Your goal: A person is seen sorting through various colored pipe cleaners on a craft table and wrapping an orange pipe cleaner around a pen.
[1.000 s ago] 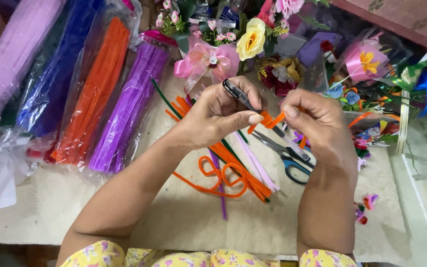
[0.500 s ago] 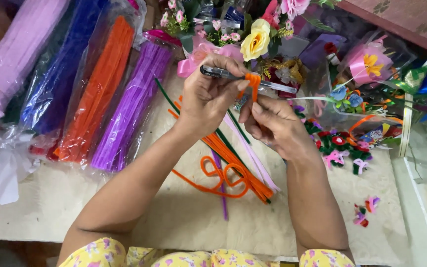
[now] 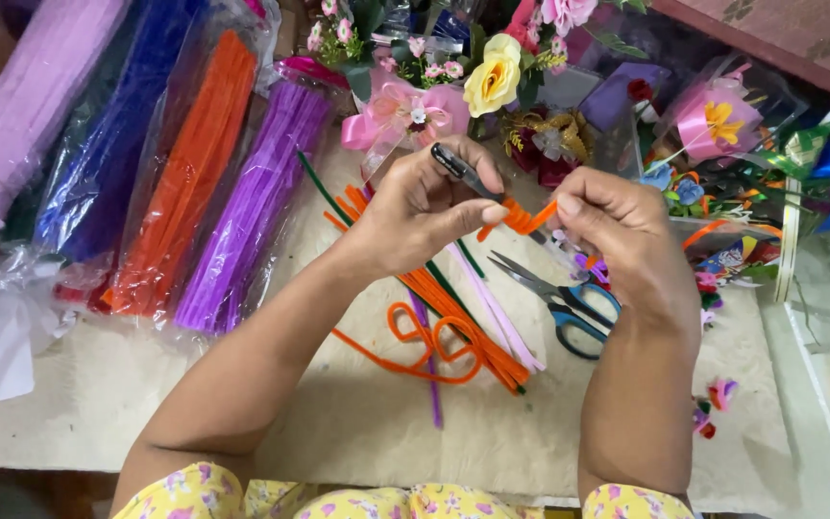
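Both hands are up over the middle of the counter [image 3: 357, 423], and everything hangs on the thin dark rod [image 3: 468, 178] between them. The left hand [image 3: 425, 207] is clamped on the rod, thumb and forefinger pinching it near the middle. Its long axis runs from about ten o'clock, where the black tip pokes above the left knuckles, down to about four o'clock, toward the right hand [image 3: 617, 235].

The orange pipe cleaner [image 3: 523, 219] sits right in the gap between the hands, coiled around the rod in a few tight turns. The right hand has its fingertips closed on the coil's far end, at three o'clock from the left thumb. So the left hand carries the rod, the right is nearer the free orange end.

Below, at six o'clock from the hands, blue-handled scissors [image 3: 569, 308] lie open on the counter beside a loose bunch of orange stems [image 3: 453, 317]. Off at nine o'clock lie bagged bundles, an orange pack [image 3: 184, 173] and a purple pack [image 3: 252, 202]. Whether the rod's lower end reaches the right palm, I cannot tell.
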